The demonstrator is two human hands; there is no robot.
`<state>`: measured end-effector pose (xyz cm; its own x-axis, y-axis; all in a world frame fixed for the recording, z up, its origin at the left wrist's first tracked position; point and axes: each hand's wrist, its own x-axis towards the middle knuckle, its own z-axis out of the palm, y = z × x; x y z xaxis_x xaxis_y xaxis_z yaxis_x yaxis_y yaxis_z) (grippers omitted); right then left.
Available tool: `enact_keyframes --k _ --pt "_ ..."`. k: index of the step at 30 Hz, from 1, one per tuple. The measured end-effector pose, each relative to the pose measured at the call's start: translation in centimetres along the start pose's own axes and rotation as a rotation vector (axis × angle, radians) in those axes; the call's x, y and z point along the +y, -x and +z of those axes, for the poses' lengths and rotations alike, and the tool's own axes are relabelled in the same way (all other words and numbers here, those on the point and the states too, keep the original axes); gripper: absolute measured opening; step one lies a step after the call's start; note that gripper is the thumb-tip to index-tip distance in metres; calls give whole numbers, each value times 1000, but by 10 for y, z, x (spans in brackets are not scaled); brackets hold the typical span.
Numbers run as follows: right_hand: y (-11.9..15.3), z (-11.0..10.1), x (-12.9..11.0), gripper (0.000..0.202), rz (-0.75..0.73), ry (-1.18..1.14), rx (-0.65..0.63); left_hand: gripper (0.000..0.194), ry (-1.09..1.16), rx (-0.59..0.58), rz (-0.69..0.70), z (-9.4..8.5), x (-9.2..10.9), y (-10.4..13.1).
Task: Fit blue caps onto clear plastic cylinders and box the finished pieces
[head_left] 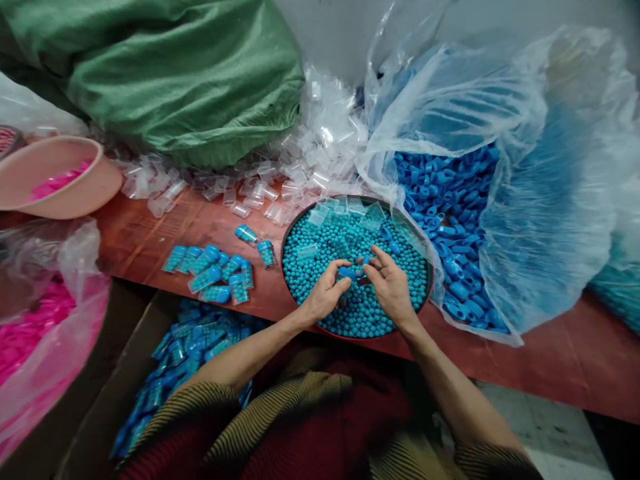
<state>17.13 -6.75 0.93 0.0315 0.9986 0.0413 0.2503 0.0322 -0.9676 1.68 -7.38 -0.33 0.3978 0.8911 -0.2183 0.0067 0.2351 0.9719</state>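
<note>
Both hands are over a round tub [431,283] filled with small turquoise beads [320,230]. My left hand [323,293] is closed, pinching a blue plastic cap [347,273] between thumb and fingers; whether a clear vial is attached below is hidden. Just to the right, my right hand [391,287] pinches another small blue cap [367,260] at its fingertips. Several clear plastic vials [307,251] lie on the beads toward the tub's far side. A loose blue cap [395,247] rests among the beads at the right.
Capped bead-filled vials [205,279] lie left of the tub on the red table [540,347]; more fill a box [175,360] below. Clear vials [325,127] pile behind. A plastic bag [530,220] of blue caps stands right, a green sack [190,80] and pink basin [95,183] left.
</note>
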Motion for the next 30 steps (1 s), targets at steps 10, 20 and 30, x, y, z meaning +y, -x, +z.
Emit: enact_keyframes --k 10,20,30 --pt "24 3 2 79 -400 684 -293 42 23 49 142 6 8 1" --pt "27 19 13 69 -526 679 -96 19 -4 199 38 19 5 3" --pt "21 18 -10 69 -417 781 -316 25 -510 331 234 -32 27 15"
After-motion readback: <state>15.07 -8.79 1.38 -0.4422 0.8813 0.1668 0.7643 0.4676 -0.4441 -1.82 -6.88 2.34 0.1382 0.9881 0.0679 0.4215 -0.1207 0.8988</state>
